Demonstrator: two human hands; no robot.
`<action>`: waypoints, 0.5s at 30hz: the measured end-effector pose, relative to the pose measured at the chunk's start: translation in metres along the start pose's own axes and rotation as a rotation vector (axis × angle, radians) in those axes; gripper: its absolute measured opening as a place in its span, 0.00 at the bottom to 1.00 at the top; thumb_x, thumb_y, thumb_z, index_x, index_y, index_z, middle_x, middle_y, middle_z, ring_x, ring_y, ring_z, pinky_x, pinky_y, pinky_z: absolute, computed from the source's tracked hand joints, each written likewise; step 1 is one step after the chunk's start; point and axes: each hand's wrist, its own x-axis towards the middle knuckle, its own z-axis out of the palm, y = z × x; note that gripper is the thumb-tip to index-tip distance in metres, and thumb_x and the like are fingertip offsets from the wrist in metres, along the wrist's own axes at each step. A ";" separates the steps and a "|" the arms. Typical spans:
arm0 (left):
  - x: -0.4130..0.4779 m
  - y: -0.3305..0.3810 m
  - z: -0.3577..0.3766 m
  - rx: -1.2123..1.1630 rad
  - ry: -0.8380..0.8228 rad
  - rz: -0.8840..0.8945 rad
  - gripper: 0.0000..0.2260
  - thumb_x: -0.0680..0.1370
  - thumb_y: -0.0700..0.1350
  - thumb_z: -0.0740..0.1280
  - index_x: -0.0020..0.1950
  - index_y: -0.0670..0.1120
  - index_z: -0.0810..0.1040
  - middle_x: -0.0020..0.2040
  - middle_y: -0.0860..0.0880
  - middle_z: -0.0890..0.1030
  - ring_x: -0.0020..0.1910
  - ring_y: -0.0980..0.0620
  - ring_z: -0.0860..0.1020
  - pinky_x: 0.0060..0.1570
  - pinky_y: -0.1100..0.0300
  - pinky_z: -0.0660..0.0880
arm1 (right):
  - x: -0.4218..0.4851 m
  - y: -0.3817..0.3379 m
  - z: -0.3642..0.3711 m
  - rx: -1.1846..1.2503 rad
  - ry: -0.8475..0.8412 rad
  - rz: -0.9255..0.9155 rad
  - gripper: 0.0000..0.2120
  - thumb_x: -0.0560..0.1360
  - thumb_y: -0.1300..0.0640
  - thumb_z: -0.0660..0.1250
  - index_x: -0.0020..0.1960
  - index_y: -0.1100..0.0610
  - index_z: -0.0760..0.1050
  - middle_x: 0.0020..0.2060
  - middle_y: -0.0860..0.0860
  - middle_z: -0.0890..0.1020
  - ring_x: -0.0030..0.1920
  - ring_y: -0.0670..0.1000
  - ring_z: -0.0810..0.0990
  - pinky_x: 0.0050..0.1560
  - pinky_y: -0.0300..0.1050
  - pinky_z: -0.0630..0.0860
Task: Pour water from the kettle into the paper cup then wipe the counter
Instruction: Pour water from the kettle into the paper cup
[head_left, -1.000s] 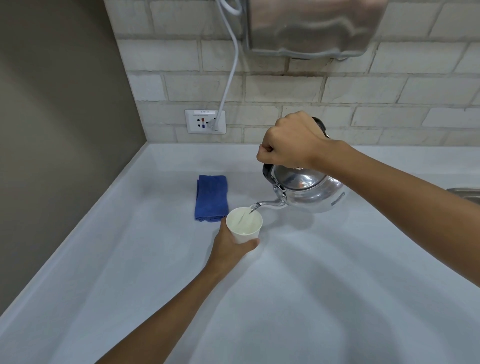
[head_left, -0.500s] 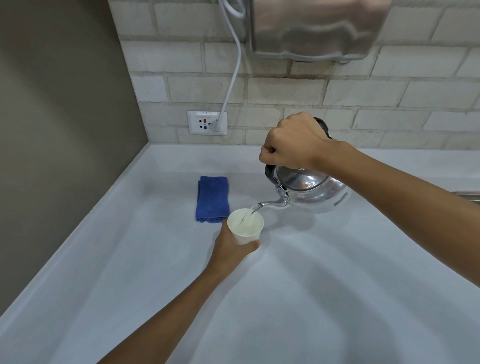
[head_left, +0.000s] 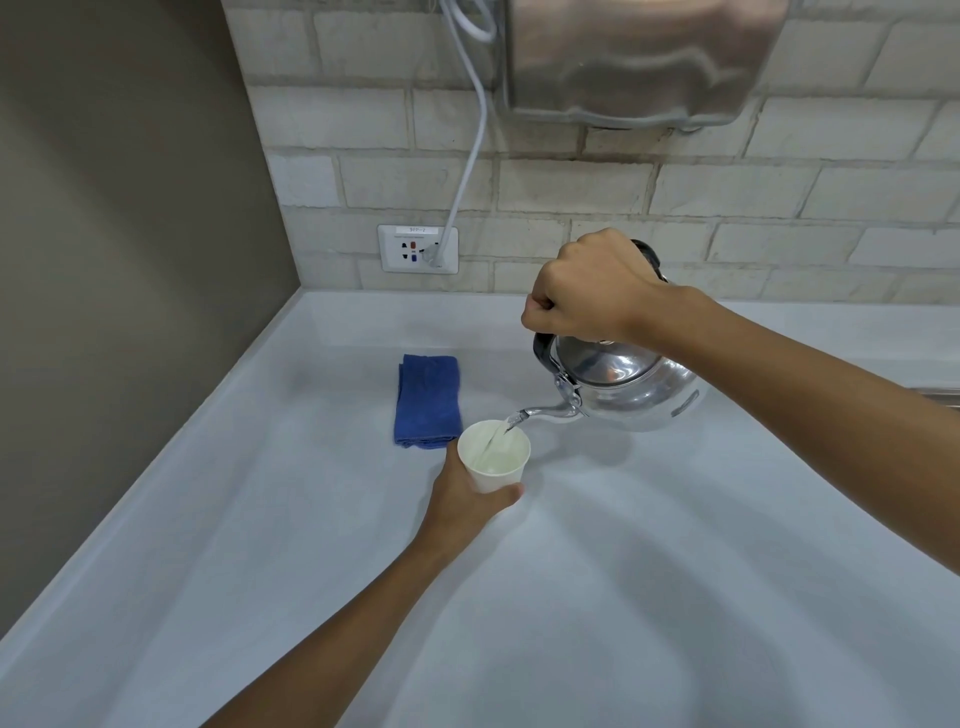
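My right hand (head_left: 587, 293) grips the black handle of a shiny steel kettle (head_left: 623, 384), which is tilted to the left above the counter. A thin stream of water runs from its curved spout into a white paper cup (head_left: 493, 460). My left hand (head_left: 465, 501) holds that cup from below and the side, just under the spout tip. Water shows inside the cup. A folded blue cloth (head_left: 427, 400) lies flat on the white counter (head_left: 260, 571), just left of and behind the cup.
A grey wall bounds the counter on the left, a brick wall at the back. On the brick wall are a socket plate (head_left: 418, 249) with a white cable (head_left: 470, 156) plugged in and a metal hand dryer (head_left: 634, 57) above. A sink edge (head_left: 940, 397) shows at far right.
The pour carries on with both hands and the kettle in nearly the same place. The camera view has shifted slightly.
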 end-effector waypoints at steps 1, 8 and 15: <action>0.000 0.000 0.000 0.000 0.001 -0.001 0.33 0.65 0.42 0.76 0.66 0.50 0.64 0.59 0.52 0.73 0.56 0.53 0.72 0.50 0.62 0.68 | 0.000 0.000 0.000 -0.001 -0.001 -0.001 0.20 0.68 0.57 0.60 0.24 0.56 0.52 0.19 0.50 0.55 0.24 0.50 0.50 0.28 0.38 0.49; -0.001 0.001 0.000 -0.011 -0.004 0.003 0.33 0.66 0.42 0.76 0.66 0.49 0.64 0.59 0.52 0.74 0.57 0.53 0.72 0.51 0.62 0.68 | 0.001 0.000 0.000 -0.010 0.002 -0.003 0.20 0.68 0.57 0.60 0.24 0.56 0.53 0.19 0.51 0.55 0.26 0.53 0.55 0.28 0.39 0.49; -0.001 0.002 0.000 -0.021 -0.004 0.000 0.33 0.66 0.42 0.76 0.66 0.49 0.64 0.59 0.52 0.74 0.57 0.53 0.72 0.51 0.62 0.67 | 0.002 -0.001 -0.002 -0.003 0.005 -0.002 0.21 0.68 0.57 0.60 0.23 0.56 0.52 0.19 0.51 0.55 0.25 0.52 0.52 0.28 0.39 0.49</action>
